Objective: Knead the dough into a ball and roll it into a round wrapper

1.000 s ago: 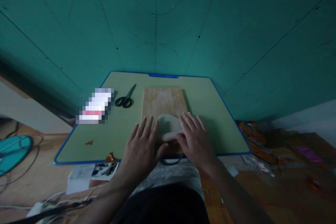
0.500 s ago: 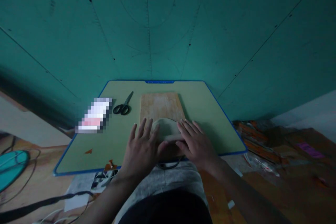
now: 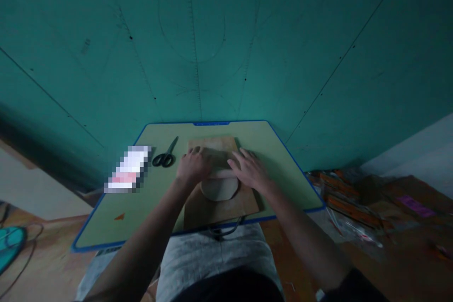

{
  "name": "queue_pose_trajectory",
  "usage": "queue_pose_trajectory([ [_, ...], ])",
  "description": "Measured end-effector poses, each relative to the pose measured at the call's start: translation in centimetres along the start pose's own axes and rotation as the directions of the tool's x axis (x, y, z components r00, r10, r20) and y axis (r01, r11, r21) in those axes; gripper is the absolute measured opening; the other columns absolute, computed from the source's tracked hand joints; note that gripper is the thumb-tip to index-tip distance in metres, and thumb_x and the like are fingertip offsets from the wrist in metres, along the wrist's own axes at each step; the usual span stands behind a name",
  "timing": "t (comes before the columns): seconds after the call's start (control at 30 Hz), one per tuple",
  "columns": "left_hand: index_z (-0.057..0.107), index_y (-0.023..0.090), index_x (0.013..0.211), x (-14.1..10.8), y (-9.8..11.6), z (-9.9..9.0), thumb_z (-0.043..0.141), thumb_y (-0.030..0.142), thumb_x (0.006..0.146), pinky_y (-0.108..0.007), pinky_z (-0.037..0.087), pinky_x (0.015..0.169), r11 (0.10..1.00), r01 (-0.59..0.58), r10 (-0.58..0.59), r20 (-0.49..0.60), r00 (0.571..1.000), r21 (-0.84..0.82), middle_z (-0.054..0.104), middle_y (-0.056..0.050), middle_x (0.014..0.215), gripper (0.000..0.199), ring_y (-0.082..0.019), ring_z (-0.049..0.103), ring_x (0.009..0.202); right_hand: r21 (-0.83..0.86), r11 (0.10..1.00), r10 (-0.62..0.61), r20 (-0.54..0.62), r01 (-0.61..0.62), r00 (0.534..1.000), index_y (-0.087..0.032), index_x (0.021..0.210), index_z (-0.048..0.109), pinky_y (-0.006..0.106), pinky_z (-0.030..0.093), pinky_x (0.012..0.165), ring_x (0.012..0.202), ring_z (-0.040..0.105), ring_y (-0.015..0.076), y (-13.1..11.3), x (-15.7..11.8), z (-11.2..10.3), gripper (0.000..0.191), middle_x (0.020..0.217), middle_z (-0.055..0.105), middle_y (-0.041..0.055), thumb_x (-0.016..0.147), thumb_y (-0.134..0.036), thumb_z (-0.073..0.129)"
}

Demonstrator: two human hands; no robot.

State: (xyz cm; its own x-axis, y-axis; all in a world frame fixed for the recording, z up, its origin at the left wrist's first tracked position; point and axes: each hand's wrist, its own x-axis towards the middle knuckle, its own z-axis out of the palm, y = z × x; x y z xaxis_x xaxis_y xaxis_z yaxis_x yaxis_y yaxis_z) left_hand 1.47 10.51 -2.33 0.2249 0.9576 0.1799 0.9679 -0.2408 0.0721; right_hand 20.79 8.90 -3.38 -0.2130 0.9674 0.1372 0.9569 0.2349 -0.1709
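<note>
A pale rolling pin [image 3: 222, 174] lies crosswise over a flat, rounded pale sheet [image 3: 219, 190], dough or clay, I cannot tell which. Both are on a wooden board [image 3: 221, 208]. At the pin's left end rests my left hand [image 3: 194, 166], palm down, fingers reaching forward and a little bent. My right hand [image 3: 250, 170] lies over the other end with its fingers stretched and thumb apart. Neither hand wraps round the pin, and both cover its ends. The sheet's near part shows below the pin; its far part is partly hidden by the hands.
A small pale-green table [image 3: 279, 170] with a blue rim carries the board. Scissors [image 3: 165, 153] with black handles lie left of the board, beside a blurred-out flat object [image 3: 128, 170]. An orange scrap [image 3: 119, 216] lies near the front left. Behind stands a green wall [image 3: 226, 94].
Both hands have moved forward with the rolling pin, from the sheet's near side towards its far side. The near part of the sheet now shows. The view has shifted slightly.
</note>
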Motion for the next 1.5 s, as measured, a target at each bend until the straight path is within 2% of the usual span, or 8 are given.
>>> queue_pose_trajectory([
  [0.23,0.065,0.020,0.117,-7.1,0.5,0.4,0.040,0.031,0.097,-0.045,0.048,0.097,0.977,-0.211,0.207,-0.118,0.971,-0.020,0.063,-0.011,0.133,0.034,-0.030,0.055,0.123,-0.045,0.981,-0.193,-0.197,0.188,0.961,-0.007,0.144,0.048,0.051,0.033,0.116,0.139,0.044,0.0321,-1.5,-9.4,1.7,0.060,0.147,0.051,0.0198,0.099,-0.045,0.044],
  [0.37,0.067,0.020,0.116,-6.2,0.7,0.7,0.046,0.034,0.093,-0.051,0.043,0.101,0.973,-0.231,0.229,-0.126,0.965,-0.004,0.062,-0.012,0.135,0.034,-0.035,0.050,0.128,-0.049,0.979,-0.204,-0.229,0.198,0.952,-0.006,0.151,0.037,0.051,0.035,0.116,0.140,0.043,0.0321,-1.9,-11.7,2.4,0.067,0.151,0.047,0.0206,0.096,-0.041,0.050],
  [0.6,0.071,0.019,0.104,1.6,2.8,1.1,0.042,0.032,0.095,-0.046,0.047,0.093,0.970,-0.241,0.241,-0.003,0.971,-0.033,0.072,-0.011,0.116,0.033,-0.031,0.061,0.112,-0.029,0.997,-0.078,-0.107,0.075,0.991,-0.007,0.149,0.042,0.051,0.038,0.113,0.136,0.048,0.0337,0.2,-7.5,1.2,0.061,0.148,0.050,0.0228,0.098,-0.042,0.047],
  [0.73,0.070,0.014,0.103,3.7,4.1,0.4,0.040,0.029,0.095,-0.043,0.050,0.086,0.985,-0.169,0.169,0.006,0.986,-0.027,0.072,-0.015,0.108,0.034,-0.030,0.065,0.105,-0.021,0.999,0.035,-0.050,-0.036,0.998,-0.008,0.146,0.047,0.054,0.037,0.113,0.137,0.048,0.0355,1.5,-5.0,0.5,0.064,0.148,0.049,0.0250,0.099,-0.052,0.043],
  [0.87,0.070,0.017,0.107,1.7,3.4,0.4,0.041,0.030,0.095,-0.044,0.052,0.087,0.984,-0.174,0.175,0.010,0.985,-0.031,0.072,-0.013,0.113,0.034,-0.031,0.065,0.105,-0.005,1.000,0.014,-0.052,-0.015,0.999,-0.006,0.146,0.045,0.053,0.041,0.111,0.135,0.049,0.0358,-0.3,-6.7,0.2,0.062,0.146,0.050,0.0255,0.097,-0.044,0.049],
  [0.97,0.067,0.018,0.118,-1.2,1.6,0.9,0.040,0.029,0.095,-0.048,0.047,0.101,0.972,-0.233,0.232,-0.044,0.972,-0.017,0.065,-0.013,0.132,0.037,-0.032,0.055,0.126,0.062,0.998,-0.023,-0.077,0.028,0.997,-0.008,0.152,0.037,0.049,0.051,0.101,0.129,0.054,0.0350,-3.1,-10.1,0.6,0.071,0.146,0.051,0.0227,0.091,-0.038,0.059],
  [1.13,0.061,0.018,0.132,-2.9,0.3,1.6,0.038,0.026,0.095,-0.055,0.035,0.113,0.971,-0.240,0.240,-0.062,0.969,0.000,0.054,-0.012,0.146,0.044,-0.035,0.041,0.141,0.120,0.988,-0.074,-0.146,0.092,0.986,-0.009,0.154,0.033,0.049,0.048,0.107,0.137,0.047,0.0351,-5.4,-13.2,1.4,0.079,0.153,0.044,0.0187,0.087,-0.039,0.063],
  [1.5,0.067,0.020,0.114,5.5,5.9,2.1,0.040,0.037,0.098,-0.042,0.050,0.095,0.972,-0.227,0.229,0.014,0.973,-0.058,0.068,-0.009,0.127,0.036,-0.027,0.060,0.119,0.121,0.989,0.088,-0.068,-0.080,0.994,-0.010,0.144,0.049,0.058,0.033,0.115,0.140,0.043,0.0353,2.1,-6.8,1.3,0.065,0.147,0.050,0.0227,0.099,-0.055,0.038],
])
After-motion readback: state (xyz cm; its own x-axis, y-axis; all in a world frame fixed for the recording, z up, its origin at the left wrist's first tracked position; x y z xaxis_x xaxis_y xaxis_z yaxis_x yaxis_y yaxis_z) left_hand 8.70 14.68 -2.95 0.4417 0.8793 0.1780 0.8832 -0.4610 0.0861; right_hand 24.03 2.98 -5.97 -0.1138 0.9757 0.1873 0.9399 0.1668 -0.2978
